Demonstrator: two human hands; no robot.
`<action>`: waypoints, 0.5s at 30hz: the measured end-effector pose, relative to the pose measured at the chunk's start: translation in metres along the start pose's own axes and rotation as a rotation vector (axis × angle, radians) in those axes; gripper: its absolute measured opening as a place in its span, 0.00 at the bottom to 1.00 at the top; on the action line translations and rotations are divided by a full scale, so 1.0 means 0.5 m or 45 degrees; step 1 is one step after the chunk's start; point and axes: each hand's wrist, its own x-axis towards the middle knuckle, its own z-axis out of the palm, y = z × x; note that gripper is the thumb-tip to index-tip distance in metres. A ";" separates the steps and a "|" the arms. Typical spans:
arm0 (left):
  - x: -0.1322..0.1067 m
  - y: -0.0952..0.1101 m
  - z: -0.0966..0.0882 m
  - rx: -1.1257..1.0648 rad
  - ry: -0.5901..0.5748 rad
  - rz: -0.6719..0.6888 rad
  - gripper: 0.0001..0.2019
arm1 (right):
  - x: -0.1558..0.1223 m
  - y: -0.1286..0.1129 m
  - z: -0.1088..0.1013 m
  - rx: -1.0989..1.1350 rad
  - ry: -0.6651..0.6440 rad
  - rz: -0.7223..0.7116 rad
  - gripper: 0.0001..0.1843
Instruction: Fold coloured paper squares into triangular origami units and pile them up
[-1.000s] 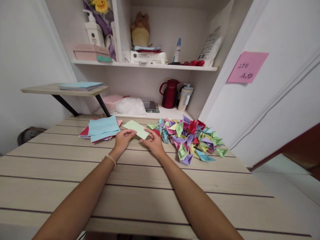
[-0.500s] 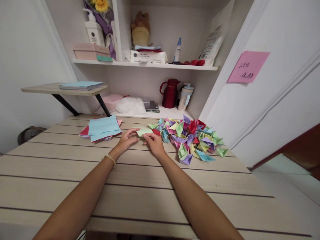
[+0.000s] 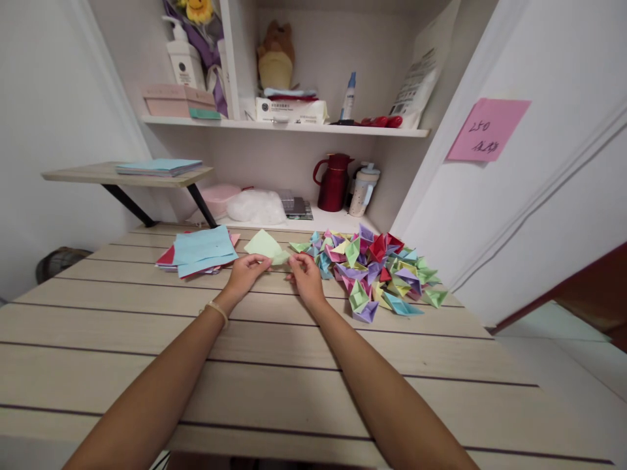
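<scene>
A pale green sheet of origami paper (image 3: 263,243), partly folded, is held above the slatted table between my two hands. My left hand (image 3: 249,271) pinches its lower left part between thumb and fingers. At its right corner, my right hand (image 3: 306,275) grips the folded edge with its fingertips. Close to the right hand lies a heap of folded paper boats (image 3: 375,266) in green, purple, red, yellow, pink and blue. Left of my left hand sits a stack of coloured paper (image 3: 204,250), light blue on top with red and pink beneath.
A small raised shelf (image 3: 98,172) on black brackets bears more paper (image 3: 159,167) at the left. Behind the table, a white cabinet holds a dark red jug (image 3: 334,184), a speckled bottle (image 3: 363,190) and a white plastic bag (image 3: 257,207). A pink note (image 3: 488,130) hangs at the right.
The green paper has been opened out, its upper corner now pointing up and away. My hands have shifted slightly, the left one closing its grip lower on the sheet.
</scene>
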 end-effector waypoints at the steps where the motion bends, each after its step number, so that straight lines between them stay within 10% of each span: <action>1: -0.001 0.001 0.001 -0.030 -0.021 -0.004 0.15 | 0.001 0.001 -0.001 -0.050 0.026 -0.004 0.19; 15: 0.000 0.001 0.009 -0.303 0.029 -0.052 0.48 | 0.000 -0.003 0.007 0.034 0.050 0.028 0.34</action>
